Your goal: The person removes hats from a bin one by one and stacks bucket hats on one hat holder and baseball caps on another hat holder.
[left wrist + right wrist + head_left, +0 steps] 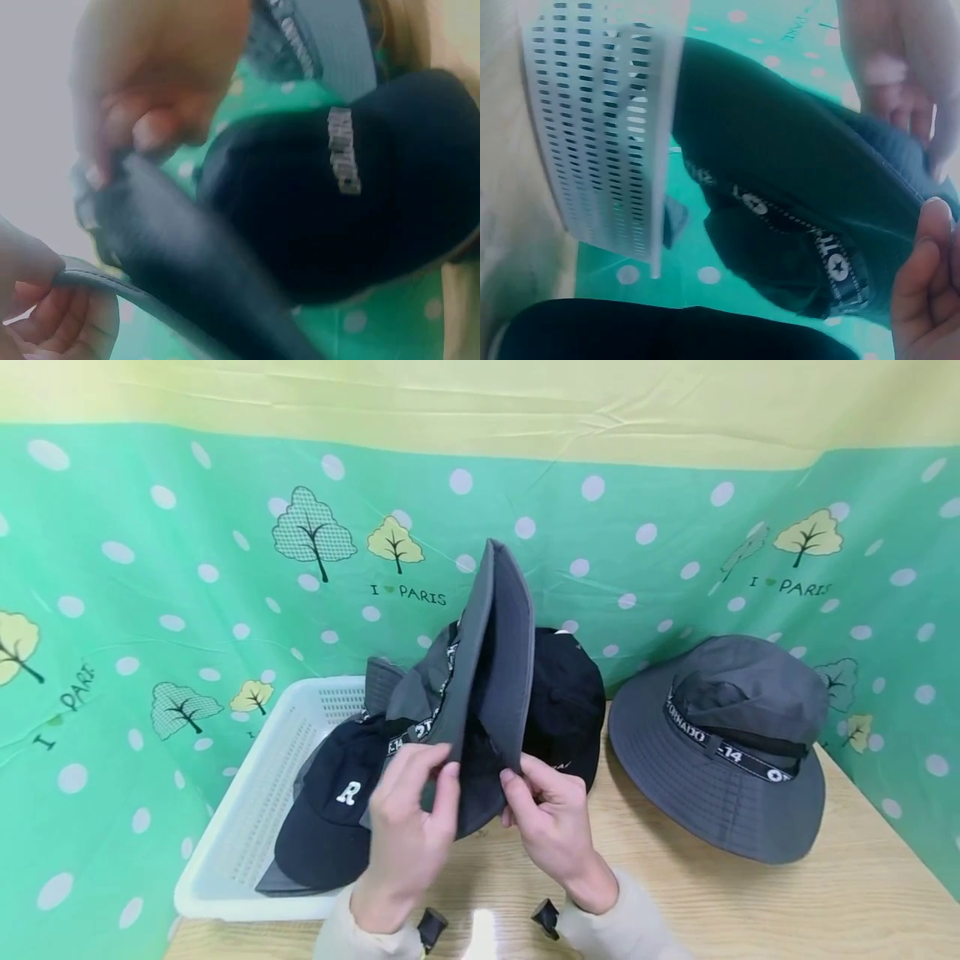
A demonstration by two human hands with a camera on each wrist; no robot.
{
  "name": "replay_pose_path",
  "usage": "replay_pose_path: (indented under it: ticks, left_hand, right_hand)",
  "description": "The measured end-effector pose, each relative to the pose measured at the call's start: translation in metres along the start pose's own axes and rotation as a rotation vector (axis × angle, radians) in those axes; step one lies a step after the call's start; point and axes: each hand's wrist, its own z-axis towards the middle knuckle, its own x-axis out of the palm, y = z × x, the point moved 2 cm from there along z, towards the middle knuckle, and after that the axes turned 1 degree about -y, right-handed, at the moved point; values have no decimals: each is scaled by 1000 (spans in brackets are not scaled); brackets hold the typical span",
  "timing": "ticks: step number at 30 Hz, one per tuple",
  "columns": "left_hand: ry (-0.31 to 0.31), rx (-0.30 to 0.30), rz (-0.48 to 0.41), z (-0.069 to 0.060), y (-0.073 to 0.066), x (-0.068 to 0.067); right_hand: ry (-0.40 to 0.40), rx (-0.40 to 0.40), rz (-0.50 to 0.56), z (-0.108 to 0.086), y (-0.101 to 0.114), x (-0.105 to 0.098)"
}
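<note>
Both hands hold a dark grey bucket hat (516, 635) upright on its edge, its brim folded so the two halves nearly meet at the top. My left hand (408, 827) pinches the brim's lower left side between thumb and fingers. On the lower right side, my right hand (551, 818) pinches the brim the same way. A black band with white lettering (838, 266) runs round the hat's crown in the right wrist view. Behind the hat is a black cap (566, 710), partly hidden; its white lettering (345, 150) shows in the left wrist view.
A white perforated basket (225, 852) stands on the left, with a black cap marked R (330, 827) and grey hats inside. Another grey bucket hat (750, 693) rests at the right on the wooden table (847, 902). A green dotted cloth (645, 577) hangs behind.
</note>
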Motion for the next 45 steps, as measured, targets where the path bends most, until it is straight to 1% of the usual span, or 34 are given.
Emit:
replay_pose_path:
  ticks: [2, 5, 9, 12, 14, 17, 19, 22, 25, 27, 31, 33, 35, 37, 40, 42, 45]
  left_hand:
    - [-45, -18, 5, 2, 6, -11]
    - [-95, -65, 23, 7, 13, -30]
    - [-125, -108, 70, 11, 17, -50]
    - [-140, -128, 108, 11, 18, -60]
    - [-151, -145, 117, 10, 18, -65]
    - [-184, -162, 113, 8, 18, -72]
    - [-209, -162, 110, 8, 17, -76]
    - [-241, -145, 112, 8, 16, -81]
    - [-272, -141, 113, 5, 18, -85]
    - [-311, -147, 125, 2, 21, -88]
    - [-423, -176, 141, -3, 28, -96]
    - [-460, -179, 140, -4, 31, -101]
    - [-475, -164, 158, -3, 33, -106]
    - [-486, -127, 186, -1, 34, -110]
    - [-511, -79, 221, 4, 34, -116]
    - [-534, -62, 219, 8, 35, -119]
    - [-564, -58, 204, 15, 34, -122]
  right_hand:
    - [1, 15, 10, 2, 1, 1]
    - [-17, 66, 21, 4, 1, 1]
    - [-52, 159, -3, 4, -2, 1]
    - [-69, 230, -16, 2, -6, 1]
    - [-78, 269, -13, 0, -9, 3]
    - [-78, 292, -5, -3, -14, 6]
    - [-71, 288, 6, -5, -17, 8]
    - [-56, 268, 28, -9, -20, 12]
    - [-54, 283, 50, -11, -22, 15]
    - [-55, 307, 57, -12, -24, 17]
    - [-74, 353, 41, -14, -28, 18]
    - [-90, 376, 31, -16, -30, 18]
    - [-105, 399, 30, -17, -32, 18]
    - [-112, 412, 36, -18, -34, 19]
    - [-121, 411, 46, -19, -36, 21]
    - [-130, 405, 49, -20, -36, 22]
    - [-137, 400, 61, -21, -36, 23]
